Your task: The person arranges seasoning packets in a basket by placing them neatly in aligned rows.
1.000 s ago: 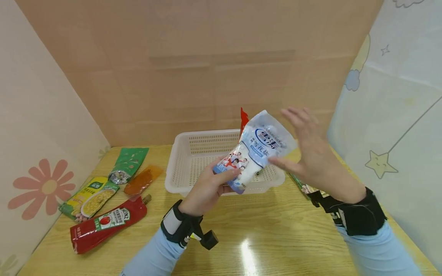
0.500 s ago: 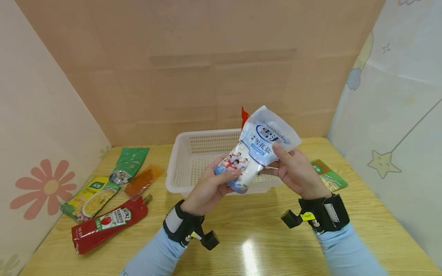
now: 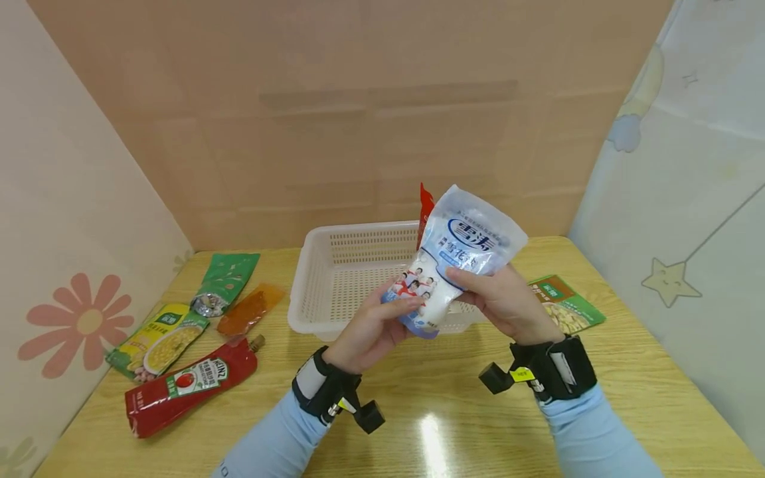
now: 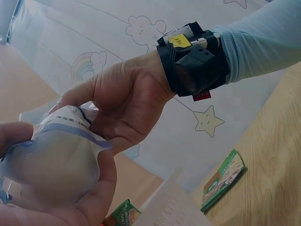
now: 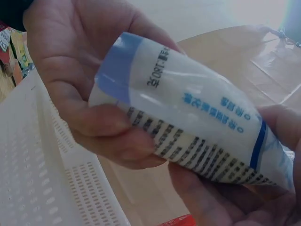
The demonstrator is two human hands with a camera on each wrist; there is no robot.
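Observation:
A white and blue bag of salt (image 3: 439,292) is held tilted in front of the basket, its printed front facing up in the head view. My left hand (image 3: 372,328) grips its lower end, thumb across the front. My right hand (image 3: 505,295) grips the right side, thumb on the label and fingers behind. Seen from the left wrist, the bag's bottom (image 4: 51,165) lies between both hands. In the right wrist view the back of the salt bag (image 5: 188,113) shows small print, and the left hand's fingers (image 5: 110,122) curl round one end.
A white plastic basket (image 3: 307,285) stands behind the hands, with a red packet (image 3: 425,206) rising from it. Left lie a ketchup pouch (image 3: 191,385), a yellow-green packet (image 3: 158,338), a green pouch (image 3: 230,279) and an orange sachet (image 3: 251,309). A green-brown packet (image 3: 568,305) lies right.
My right hand, earlier raised apart from the bag, has come in and taken hold of its right side. The bag has shifted slightly right; the left hand kept its grip.

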